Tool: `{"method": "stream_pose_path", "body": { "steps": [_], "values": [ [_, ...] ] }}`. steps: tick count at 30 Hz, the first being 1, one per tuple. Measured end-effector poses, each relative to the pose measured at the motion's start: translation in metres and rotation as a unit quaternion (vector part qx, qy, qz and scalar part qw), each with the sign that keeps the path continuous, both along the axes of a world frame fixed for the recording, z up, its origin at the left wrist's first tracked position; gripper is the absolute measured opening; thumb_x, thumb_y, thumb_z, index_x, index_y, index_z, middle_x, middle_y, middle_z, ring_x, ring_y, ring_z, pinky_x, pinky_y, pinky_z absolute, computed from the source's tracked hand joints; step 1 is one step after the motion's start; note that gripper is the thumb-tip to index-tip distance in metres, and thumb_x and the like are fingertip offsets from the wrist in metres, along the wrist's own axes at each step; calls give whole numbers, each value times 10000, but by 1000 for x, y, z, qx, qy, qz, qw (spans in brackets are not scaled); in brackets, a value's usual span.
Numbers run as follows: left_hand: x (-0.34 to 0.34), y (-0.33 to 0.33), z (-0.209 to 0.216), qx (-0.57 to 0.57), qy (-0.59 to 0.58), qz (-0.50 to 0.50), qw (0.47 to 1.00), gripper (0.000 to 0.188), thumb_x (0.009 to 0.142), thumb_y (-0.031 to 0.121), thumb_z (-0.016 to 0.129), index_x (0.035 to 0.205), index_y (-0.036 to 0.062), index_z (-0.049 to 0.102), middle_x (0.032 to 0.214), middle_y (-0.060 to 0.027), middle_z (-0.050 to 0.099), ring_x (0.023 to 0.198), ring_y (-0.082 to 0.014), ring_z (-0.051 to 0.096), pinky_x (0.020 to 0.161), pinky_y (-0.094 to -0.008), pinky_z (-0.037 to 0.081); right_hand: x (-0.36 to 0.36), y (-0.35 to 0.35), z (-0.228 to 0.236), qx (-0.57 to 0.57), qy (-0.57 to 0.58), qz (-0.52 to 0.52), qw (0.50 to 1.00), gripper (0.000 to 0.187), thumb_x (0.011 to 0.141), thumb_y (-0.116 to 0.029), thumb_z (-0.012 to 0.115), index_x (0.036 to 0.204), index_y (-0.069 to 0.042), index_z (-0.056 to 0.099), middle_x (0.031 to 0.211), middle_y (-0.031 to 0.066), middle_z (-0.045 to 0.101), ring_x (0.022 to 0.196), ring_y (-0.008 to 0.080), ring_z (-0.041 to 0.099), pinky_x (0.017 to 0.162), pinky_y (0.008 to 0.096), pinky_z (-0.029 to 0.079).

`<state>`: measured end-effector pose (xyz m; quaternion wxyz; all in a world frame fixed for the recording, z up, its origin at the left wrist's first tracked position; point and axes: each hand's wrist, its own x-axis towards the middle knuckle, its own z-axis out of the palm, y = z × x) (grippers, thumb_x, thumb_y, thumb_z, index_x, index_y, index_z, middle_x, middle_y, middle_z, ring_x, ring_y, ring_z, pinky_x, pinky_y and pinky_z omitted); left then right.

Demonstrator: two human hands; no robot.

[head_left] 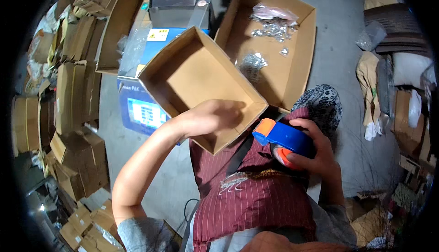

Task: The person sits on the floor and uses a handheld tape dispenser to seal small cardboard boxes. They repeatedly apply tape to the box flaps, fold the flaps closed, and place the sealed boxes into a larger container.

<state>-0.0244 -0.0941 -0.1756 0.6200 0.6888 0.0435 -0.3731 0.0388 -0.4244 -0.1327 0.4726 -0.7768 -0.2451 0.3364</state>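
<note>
An open, shallow cardboard tray [190, 76] sits tilted in front of me, its bottom bare. My left hand [215, 117] reaches over its near left wall and rests inside, close to the near right end. The fingers there are bent and smeared, so their grip is unclear. In my right hand [322, 153] is a blue tape dispenser [290, 137] with an orange front piece and an orange hub. It is held just right of the tray's near corner, above my lap.
A larger open cardboard box [299, 55] stands behind, holding small shiny packets [274, 29]. The tray overlaps a blue machine [141, 106] with a lit screen at left. Stacked cartons [71, 96] line the left side; bags and cardboard [402, 83] lie along the right.
</note>
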Motion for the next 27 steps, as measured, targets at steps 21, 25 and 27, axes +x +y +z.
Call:
{"method": "stream_pose_path", "body": {
  "steps": [21,25,27],
  "values": [
    [44,-106,97,235,-289,13,928,461,851,88,658,1277,-24,524,1000,-284,685,970,-467,659,829,-452,548,31,-57,78,56,-262,-12,963,556,740,-200,803,1271,-99,672,1121,192,711,725,290,686,683,372,559],
    [39,-109,129,143,-264,70,951,490,885,97,687,1331,-34,532,1146,-251,684,1128,-328,666,952,-372,499,35,-55,109,55,-387,24,920,566,710,-228,822,1257,-157,694,932,170,707,611,259,625,566,355,510],
    [36,-110,131,107,-228,101,963,474,912,89,690,1339,-46,534,1175,-173,701,1134,-178,637,964,-354,495,36,-52,112,67,-463,35,883,570,699,-254,835,1250,-189,702,812,154,662,571,240,592,516,341,477]
  ]
}}
